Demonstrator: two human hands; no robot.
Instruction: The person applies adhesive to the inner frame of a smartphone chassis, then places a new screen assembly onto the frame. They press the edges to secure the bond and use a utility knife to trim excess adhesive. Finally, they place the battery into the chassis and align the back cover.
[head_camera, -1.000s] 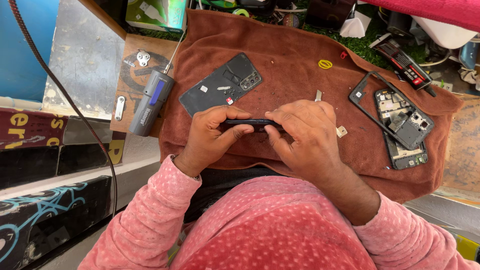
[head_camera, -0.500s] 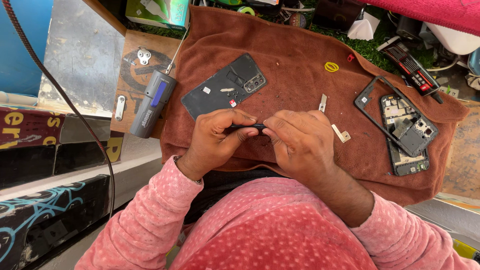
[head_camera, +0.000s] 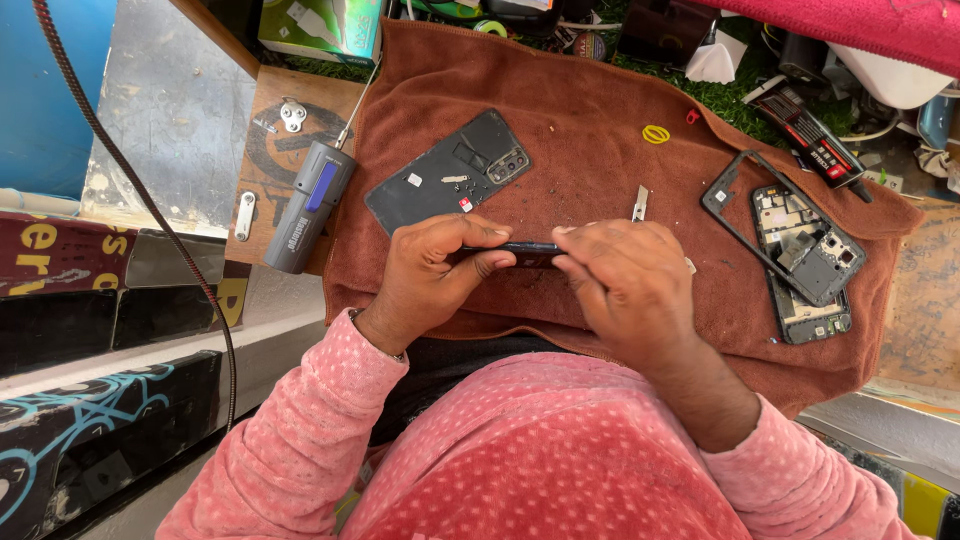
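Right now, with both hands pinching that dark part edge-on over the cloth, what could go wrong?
1. Tiny screws lie loose on the phone back cover; a bump from the left hand could scatter them.
2. The dark part is held edge-on by left hand and right hand; it might slip or flex.

A brown towel (head_camera: 600, 110) covered the cluttered workbench, with a strip of green turf (head_camera: 735, 95) showing along its far edge. To the left lay a scuffed metal sheet (head_camera: 150, 120) beside a blue panel (head_camera: 35, 90), in even daylight.
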